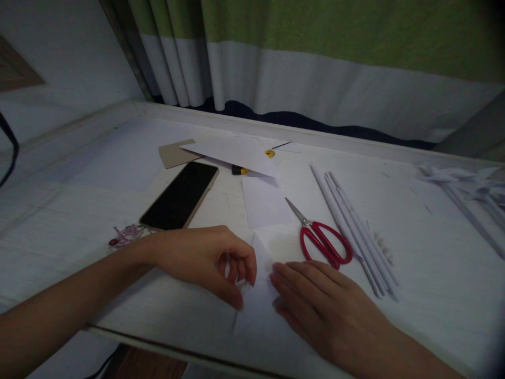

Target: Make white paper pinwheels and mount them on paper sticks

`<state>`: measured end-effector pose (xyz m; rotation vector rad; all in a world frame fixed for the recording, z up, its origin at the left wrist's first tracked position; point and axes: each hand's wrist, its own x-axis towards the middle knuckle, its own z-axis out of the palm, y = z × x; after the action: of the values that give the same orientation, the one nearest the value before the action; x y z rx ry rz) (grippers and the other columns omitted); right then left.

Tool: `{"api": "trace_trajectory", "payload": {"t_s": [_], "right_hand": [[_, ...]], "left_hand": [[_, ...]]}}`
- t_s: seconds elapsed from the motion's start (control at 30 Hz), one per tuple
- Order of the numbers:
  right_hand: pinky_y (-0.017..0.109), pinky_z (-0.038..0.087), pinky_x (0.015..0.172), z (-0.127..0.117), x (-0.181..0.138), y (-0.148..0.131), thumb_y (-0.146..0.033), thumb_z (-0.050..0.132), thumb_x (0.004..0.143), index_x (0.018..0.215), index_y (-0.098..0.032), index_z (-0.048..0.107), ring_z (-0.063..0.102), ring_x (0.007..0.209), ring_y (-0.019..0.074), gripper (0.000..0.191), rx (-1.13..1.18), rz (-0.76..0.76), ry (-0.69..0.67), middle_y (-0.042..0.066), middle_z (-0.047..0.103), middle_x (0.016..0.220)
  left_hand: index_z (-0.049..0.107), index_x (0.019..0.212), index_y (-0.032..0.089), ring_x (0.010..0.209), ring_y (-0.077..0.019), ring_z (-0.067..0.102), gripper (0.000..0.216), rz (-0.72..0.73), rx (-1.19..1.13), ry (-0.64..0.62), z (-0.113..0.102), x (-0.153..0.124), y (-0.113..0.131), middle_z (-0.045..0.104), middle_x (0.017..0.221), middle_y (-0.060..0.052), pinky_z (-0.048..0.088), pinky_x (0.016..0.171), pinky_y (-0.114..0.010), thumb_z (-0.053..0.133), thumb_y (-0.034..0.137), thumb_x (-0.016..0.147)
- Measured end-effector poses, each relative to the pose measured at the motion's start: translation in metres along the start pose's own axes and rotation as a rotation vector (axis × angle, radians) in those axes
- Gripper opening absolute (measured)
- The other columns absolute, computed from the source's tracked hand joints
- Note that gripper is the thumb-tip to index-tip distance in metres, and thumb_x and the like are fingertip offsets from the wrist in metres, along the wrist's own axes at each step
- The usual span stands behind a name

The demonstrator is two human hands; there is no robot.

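And here in the lower middle of the frame lies the paper (257, 308), a small white piece flat on the worktop (74, 221), close to the front edge. The left hand (201, 257) curls over its left side, thumb and fingers narrowly parted around a raised white bit; whether they truly pinch it, I cannot tell. The right hand (315, 302) lies flat, fingers together, tips at the paper's right side, gripping nothing visible. The danger? A light press from that right hand could let the thin paper skid or crease askew, and a tug from the left could tear it. Watch the scissors (321, 239) too, red handles just beyond the right fingers: a careless sweep could nudge them into the rolls (357, 234) at centre right. White on white, that edge is easily misjudged! The surface is pale and faintly streaked, with a phone (181, 197) left of centre and a raised rim along the back. Beyond it hangs a green and white curtain (315, 58), a pale wall (79, 47) fills the upper left, and the light is dim all round.
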<state>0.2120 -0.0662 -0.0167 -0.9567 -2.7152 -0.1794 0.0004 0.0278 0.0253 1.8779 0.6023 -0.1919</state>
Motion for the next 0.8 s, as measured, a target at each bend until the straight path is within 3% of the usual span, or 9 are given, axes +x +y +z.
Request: {"api": "trace_trajectory", "payload": {"t_s": [0.1, 0.2, 0.33, 0.43, 0.6, 0.8], "right_hand": [[0.038, 0.042, 0.088, 0.001, -0.002, 0.006, -0.014, 0.043, 0.084, 0.113, -0.010, 0.050, 0.050, 0.104, 0.0234, 0.030, 0.007, -0.062, -0.091, 0.008, 0.055, 0.117], [0.045, 0.032, 0.097, 0.000, -0.002, 0.006, -0.013, 0.040, 0.085, 0.107, -0.008, 0.054, 0.048, 0.106, 0.0266, 0.027, -0.042, -0.151, -0.066, 0.010, 0.060, 0.110], [0.049, 0.031, 0.095, -0.004, -0.001, 0.003, -0.014, 0.044, 0.078, 0.105, -0.001, 0.055, 0.055, 0.096, 0.0319, 0.032, -0.124, -0.290, -0.050, 0.019, 0.064, 0.100], [0.048, 0.032, 0.093, -0.006, -0.003, 0.000, -0.013, 0.043, 0.075, 0.104, 0.000, 0.055, 0.057, 0.092, 0.0320, 0.035, -0.147, -0.346, -0.051, 0.019, 0.065, 0.096], [0.045, 0.036, 0.088, -0.007, -0.003, -0.004, -0.007, 0.036, 0.077, 0.102, -0.002, 0.057, 0.059, 0.084, 0.0301, 0.033, -0.128, -0.325, -0.039, 0.015, 0.068, 0.087], [0.039, 0.048, 0.066, -0.017, 0.008, -0.007, 0.000, 0.032, 0.076, 0.090, -0.004, 0.061, 0.061, 0.062, 0.0231, 0.032, -0.090, -0.182, 0.045, 0.011, 0.069, 0.074]], "left_hand": [[0.062, 0.087, 0.016, 0.067, -0.0110, 0.055, 0.024, 0.023, 0.028, -0.001, -0.001, 0.000, -0.002, 0.058, 0.069, 0.002, 0.042, 0.059, -0.017, 0.067, 0.023, 0.065], [0.064, 0.091, 0.017, 0.066, -0.0103, 0.054, 0.025, 0.050, 0.037, -0.001, -0.002, 0.000, -0.003, 0.059, 0.072, 0.001, 0.040, 0.057, -0.016, 0.065, 0.023, 0.067], [0.064, 0.092, 0.020, 0.067, -0.0104, 0.053, 0.027, 0.057, 0.047, 0.012, -0.002, 0.001, -0.004, 0.059, 0.072, 0.002, 0.039, 0.058, -0.015, 0.067, 0.024, 0.066], [0.065, 0.090, 0.019, 0.065, -0.0098, 0.052, 0.024, 0.041, 0.047, 0.033, -0.003, 0.002, -0.006, 0.058, 0.069, 0.003, 0.039, 0.058, -0.015, 0.066, 0.026, 0.067], [0.064, 0.089, 0.017, 0.062, -0.0077, 0.050, 0.023, 0.020, 0.002, 0.050, -0.004, 0.003, -0.007, 0.056, 0.066, 0.004, 0.037, 0.055, -0.013, 0.066, 0.025, 0.067], [0.065, 0.088, 0.018, 0.056, -0.0062, 0.047, 0.023, -0.008, 0.009, 0.047, -0.003, 0.001, -0.007, 0.052, 0.059, 0.006, 0.034, 0.049, -0.012, 0.067, 0.025, 0.066]]}}
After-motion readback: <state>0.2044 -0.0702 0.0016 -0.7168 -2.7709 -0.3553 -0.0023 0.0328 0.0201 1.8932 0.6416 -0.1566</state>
